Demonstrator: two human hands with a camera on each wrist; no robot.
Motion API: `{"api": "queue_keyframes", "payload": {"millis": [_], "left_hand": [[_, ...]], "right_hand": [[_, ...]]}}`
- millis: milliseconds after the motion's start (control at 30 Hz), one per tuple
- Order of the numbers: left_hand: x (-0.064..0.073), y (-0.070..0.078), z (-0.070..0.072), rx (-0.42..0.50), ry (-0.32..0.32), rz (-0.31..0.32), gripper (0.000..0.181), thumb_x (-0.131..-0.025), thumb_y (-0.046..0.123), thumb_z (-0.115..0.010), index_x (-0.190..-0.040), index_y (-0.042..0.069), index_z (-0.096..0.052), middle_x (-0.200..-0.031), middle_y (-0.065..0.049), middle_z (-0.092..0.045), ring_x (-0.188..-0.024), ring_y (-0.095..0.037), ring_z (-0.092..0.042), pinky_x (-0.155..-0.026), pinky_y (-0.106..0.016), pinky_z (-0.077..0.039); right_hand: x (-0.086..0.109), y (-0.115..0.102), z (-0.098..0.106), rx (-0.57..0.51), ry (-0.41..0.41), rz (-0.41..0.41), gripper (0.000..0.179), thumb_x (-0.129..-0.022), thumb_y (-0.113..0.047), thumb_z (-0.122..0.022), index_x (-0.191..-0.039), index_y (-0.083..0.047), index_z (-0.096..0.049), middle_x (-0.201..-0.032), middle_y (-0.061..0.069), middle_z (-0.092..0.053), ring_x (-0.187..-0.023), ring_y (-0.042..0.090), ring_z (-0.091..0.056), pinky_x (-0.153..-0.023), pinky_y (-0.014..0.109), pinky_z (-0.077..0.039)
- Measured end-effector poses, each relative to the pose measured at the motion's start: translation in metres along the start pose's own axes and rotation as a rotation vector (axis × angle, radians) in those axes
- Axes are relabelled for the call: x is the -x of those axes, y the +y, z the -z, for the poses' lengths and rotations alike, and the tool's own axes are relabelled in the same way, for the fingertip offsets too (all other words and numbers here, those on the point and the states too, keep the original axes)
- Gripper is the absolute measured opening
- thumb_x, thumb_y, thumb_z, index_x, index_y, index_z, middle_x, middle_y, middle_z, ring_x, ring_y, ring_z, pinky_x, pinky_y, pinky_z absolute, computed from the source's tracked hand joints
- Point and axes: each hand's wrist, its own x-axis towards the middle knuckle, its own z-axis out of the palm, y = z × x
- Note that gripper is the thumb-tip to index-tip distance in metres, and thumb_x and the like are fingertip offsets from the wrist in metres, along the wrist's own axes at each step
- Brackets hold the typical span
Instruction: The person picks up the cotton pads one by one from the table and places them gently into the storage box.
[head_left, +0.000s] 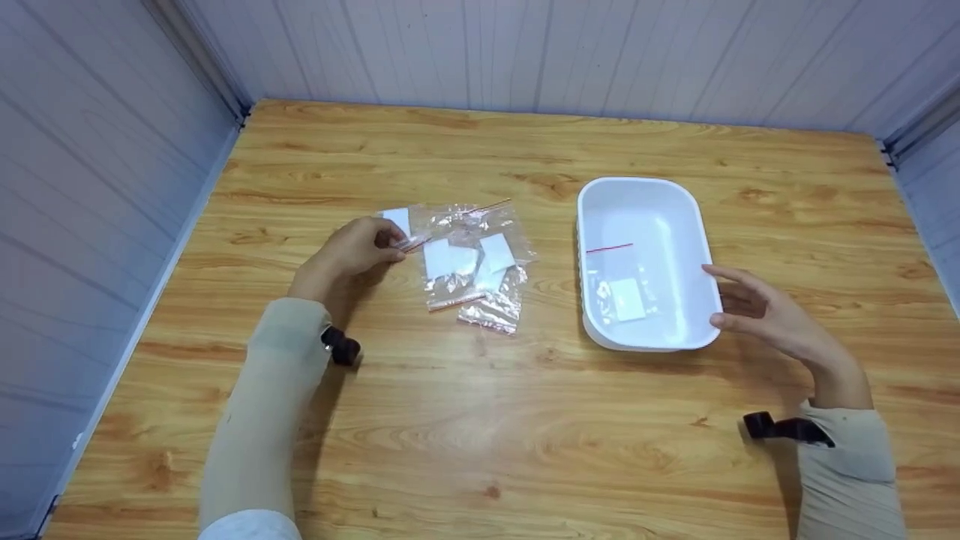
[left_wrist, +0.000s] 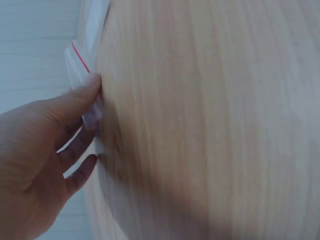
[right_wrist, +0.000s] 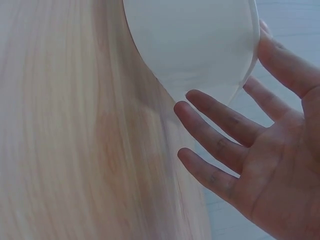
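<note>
My left hand (head_left: 358, 244) pinches the edge of a clear zip-lock bag (head_left: 411, 234) with a white square inside. In the left wrist view, the bag's red-striped edge (left_wrist: 81, 57) shows between thumb and fingers. Several similar zip-lock bags (head_left: 480, 262) overlap in a loose pile just right of this hand. To their right stands a white plastic tub (head_left: 679, 247), with one bag (head_left: 628, 298) lying on its floor. My right hand (head_left: 776, 315) touches the tub's right rim with thumb and a fingertip; its other fingers extend loosely in the right wrist view.
The things stand on a wood-grain table (head_left: 480, 420). Pale panelled walls (head_left: 502, 56) border its back and sides. Each wrist carries a small black camera mount, the left one (head_left: 341, 346) close above the tabletop.
</note>
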Motion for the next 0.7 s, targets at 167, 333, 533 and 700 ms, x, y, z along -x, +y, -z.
{"api": "queue_keyframes", "payload": {"millis": [167, 333, 533, 700], "left_hand": [[0.004, 0.003, 0.003, -0.025, 0.024, 0.027, 0.019, -0.094, 0.017, -0.070, -0.108, 0.004, -0.069, -0.100, -0.012, -0.064, -0.094, -0.028, -0.058, -0.088, -0.045, -0.044], [0.006, 0.009, 0.006, -0.037, 0.071, 0.048, 0.020, -0.096, 0.025, -0.067, -0.107, 0.009, -0.070, -0.102, -0.008, -0.066, -0.091, -0.025, -0.058, -0.080, -0.042, -0.045], [0.009, 0.018, 0.008, -0.052, 0.118, 0.047, 0.024, -0.096, 0.036, -0.066, -0.102, 0.014, -0.072, -0.100, -0.003, -0.068, -0.085, -0.022, -0.057, -0.070, -0.037, -0.042], [0.010, 0.023, 0.010, -0.039, 0.163, 0.041, 0.024, -0.096, 0.038, -0.066, -0.103, 0.015, -0.072, -0.100, -0.001, -0.067, -0.085, -0.021, -0.056, -0.070, -0.037, -0.041]], "right_hand": [[-0.001, 0.000, -0.001, 0.029, 0.005, -0.012, 0.065, -0.095, -0.001, -0.064, -0.153, -0.008, -0.035, -0.142, 0.014, -0.046, -0.118, 0.003, -0.053, -0.090, 0.016, -0.047], [-0.002, 0.001, 0.000, 0.027, 0.008, -0.010, 0.065, -0.095, 0.000, -0.064, -0.153, -0.007, -0.035, -0.139, 0.008, -0.048, -0.117, 0.003, -0.054, -0.089, 0.017, -0.048], [-0.001, 0.001, 0.000, 0.019, 0.011, -0.011, 0.065, -0.095, 0.000, -0.064, -0.153, -0.007, -0.036, -0.134, -0.001, -0.052, -0.116, 0.003, -0.055, -0.089, 0.017, -0.048], [-0.002, 0.002, 0.000, -0.023, -0.003, 0.002, 0.065, -0.094, 0.003, -0.063, -0.152, -0.006, -0.036, -0.132, -0.005, -0.055, -0.117, 0.005, -0.056, -0.089, 0.019, -0.049]]}}
